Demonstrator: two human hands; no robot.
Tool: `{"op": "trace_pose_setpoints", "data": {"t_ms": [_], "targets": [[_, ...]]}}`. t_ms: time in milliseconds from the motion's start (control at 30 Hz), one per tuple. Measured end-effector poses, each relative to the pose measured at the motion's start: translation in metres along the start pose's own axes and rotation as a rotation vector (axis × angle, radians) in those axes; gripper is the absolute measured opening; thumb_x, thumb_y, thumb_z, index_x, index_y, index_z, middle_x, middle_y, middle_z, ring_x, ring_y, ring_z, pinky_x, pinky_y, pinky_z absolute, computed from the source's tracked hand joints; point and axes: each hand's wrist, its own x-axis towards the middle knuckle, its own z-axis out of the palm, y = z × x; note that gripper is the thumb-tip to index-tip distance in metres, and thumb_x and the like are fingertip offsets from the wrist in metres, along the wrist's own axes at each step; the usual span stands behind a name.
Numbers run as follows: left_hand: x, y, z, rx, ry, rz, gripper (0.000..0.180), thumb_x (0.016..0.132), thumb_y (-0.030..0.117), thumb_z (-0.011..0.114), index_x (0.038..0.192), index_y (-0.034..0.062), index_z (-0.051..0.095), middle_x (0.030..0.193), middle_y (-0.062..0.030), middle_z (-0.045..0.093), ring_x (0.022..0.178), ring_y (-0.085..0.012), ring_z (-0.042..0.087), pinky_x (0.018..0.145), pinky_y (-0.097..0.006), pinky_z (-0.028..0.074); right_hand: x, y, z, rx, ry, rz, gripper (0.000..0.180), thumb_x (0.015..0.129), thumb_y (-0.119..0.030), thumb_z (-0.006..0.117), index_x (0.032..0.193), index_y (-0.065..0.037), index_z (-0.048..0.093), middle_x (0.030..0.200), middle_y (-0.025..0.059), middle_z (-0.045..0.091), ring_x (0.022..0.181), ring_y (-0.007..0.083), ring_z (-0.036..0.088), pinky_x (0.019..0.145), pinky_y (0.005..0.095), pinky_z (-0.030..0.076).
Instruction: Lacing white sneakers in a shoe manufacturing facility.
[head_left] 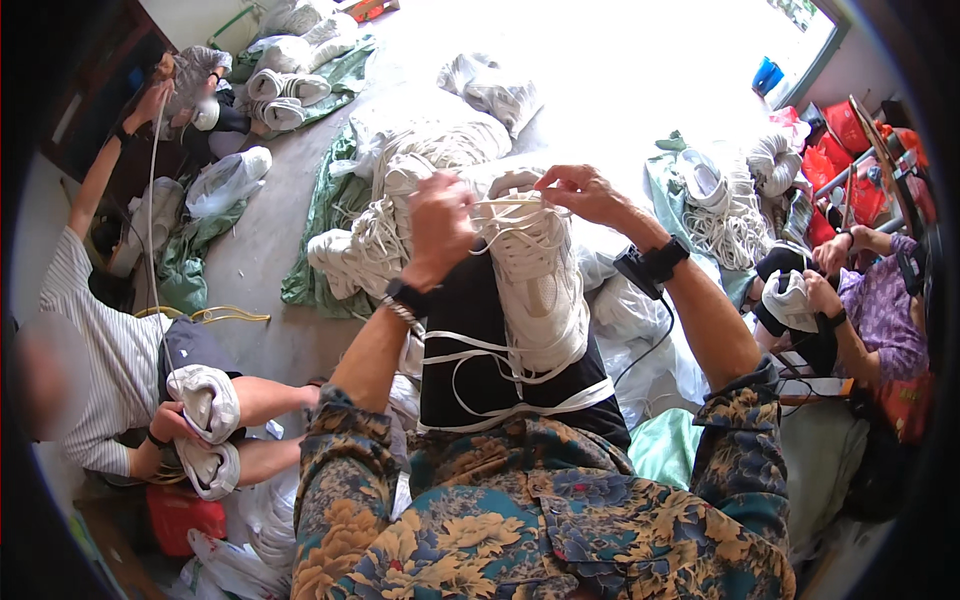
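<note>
A white sneaker point(548, 300) rests on my lap over black cloth, its tongue end pointing away from me. Across its upper part runs a white shoelace point(508, 204), drawn between my two hands. On the left of the tongue, my left hand point(440, 226) is closed on the lace, slightly blurred. My right hand point(585, 196) pinches the lace at the shoe's upper right. Long loose lace point(480, 345) trails in loops from the shoe over my thighs. The inside of the shoe is mostly hidden.
Beyond my knees lies a heap of white shoes and laces point(430, 150) on green sacking. At left, a person in a striped shirt point(110, 340) pulls a long lace upward. Another person point(880, 300) handles a shoe at right, near red bags point(845, 150). Plastic-wrapped shoes point(640, 320) lie beside my right leg.
</note>
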Motion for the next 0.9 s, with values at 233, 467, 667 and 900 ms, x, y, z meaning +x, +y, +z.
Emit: {"op": "trace_pose_setpoints", "data": {"t_ms": [233,467,667,900], "targets": [[-0.051,-0.015,-0.031,-0.459,-0.226,-0.496,0.012,0.076,0.008,0.06,0.087,0.0021,0.061,0.082,-0.0065,0.059,0.074,-0.0164,0.056,0.067,-0.029,0.046,0.022,0.006,0.014,-0.006,0.184,0.036,0.025,0.077,-0.023,0.061,0.095,-0.005,0.064,0.073,0.0074,0.06,0.069,0.0138,0.055,0.059,0.0302,0.046],[-0.046,-0.005,-0.017,-0.898,-0.192,-0.708,0.024,0.086,0.012,0.053,0.108,0.0026,0.052,0.091,-0.0035,0.058,0.081,-0.0084,0.054,0.071,-0.022,0.044,0.039,0.036,0.008,0.325,-0.073,0.166,0.053,0.071,-0.025,0.064,0.112,0.006,0.05,0.099,0.0153,0.058,0.089,0.0187,0.056,0.078,0.0295,0.046],[-0.051,0.003,0.003,-1.199,-0.188,-0.903,0.027,0.092,0.022,0.044,0.111,0.0032,0.048,0.098,-0.0062,0.057,0.088,-0.0131,0.055,0.077,-0.027,0.045,0.027,0.029,-0.008,0.385,-0.055,0.176,0.043,0.074,-0.025,0.062,0.109,-0.002,0.056,0.097,0.0082,0.06,0.087,0.0152,0.057,0.076,0.027,0.046],[-0.044,0.015,0.048,-1.352,-0.271,-0.962,0.039,0.092,0.031,0.044,0.118,0.0023,0.043,0.111,-0.0108,0.052,0.103,-0.0183,0.047,0.09,-0.033,0.036,-0.052,0.137,-0.052,0.033,0.197,-0.209,0.041,0.083,-0.006,0.047,0.124,-0.004,0.044,0.119,0.0079,0.052,0.108,0.0149,0.049,0.093,0.0282,0.039]]}}
